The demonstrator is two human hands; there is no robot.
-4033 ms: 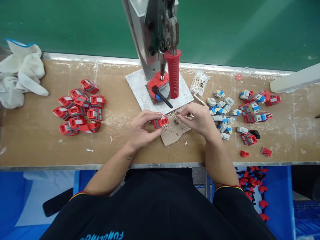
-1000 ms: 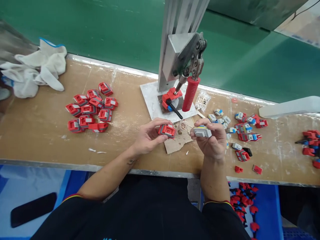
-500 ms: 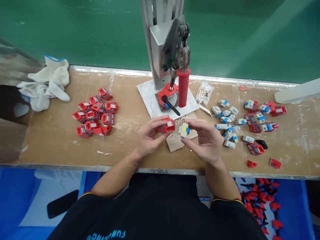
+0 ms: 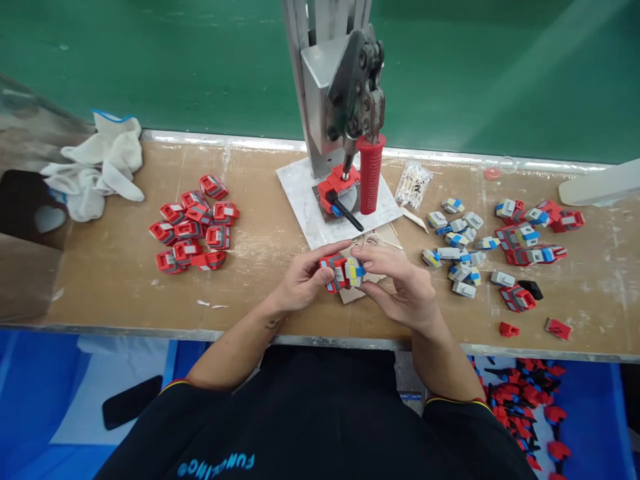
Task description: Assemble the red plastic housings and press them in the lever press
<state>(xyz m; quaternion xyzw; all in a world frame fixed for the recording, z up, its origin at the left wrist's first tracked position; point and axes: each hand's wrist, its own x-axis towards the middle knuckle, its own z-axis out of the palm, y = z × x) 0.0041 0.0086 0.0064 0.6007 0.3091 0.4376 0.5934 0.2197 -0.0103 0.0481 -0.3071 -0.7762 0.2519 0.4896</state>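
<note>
Between finger and thumb, my left hand (image 4: pixel 303 277) grips a red toy piece (image 4: pixel 334 272) with grey bands. My right hand (image 4: pixel 403 283) pinches a white toy piece (image 4: pixel 355 272) with yellow and blue patches. The two pieces meet side by side over the front of the bench; whether they are joined I cannot tell. Below them lies a scrap of thin brown board (image 4: pixel 354 295), partly hidden by my hands. Just behind stands a toggle clamp press with a red handle (image 4: pixel 369 177), its tip down on a red part (image 4: pixel 330 183) with a black rod.
Several red pieces (image 4: pixel 189 230) lie in a group at left, near white gloves (image 4: pixel 107 160). At right are several white-and-blue pieces (image 4: pixel 455 240), red assemblies (image 4: pixel 530 243) and a bag of cotton swabs (image 4: pixel 413 185). Blue bins (image 4: pixel 595 413) sit below the bench edge.
My hands have come together and slightly lower, bringing the white piece against the red one. The red piece has turned in my left fingers. The whole view has shifted a little.
</note>
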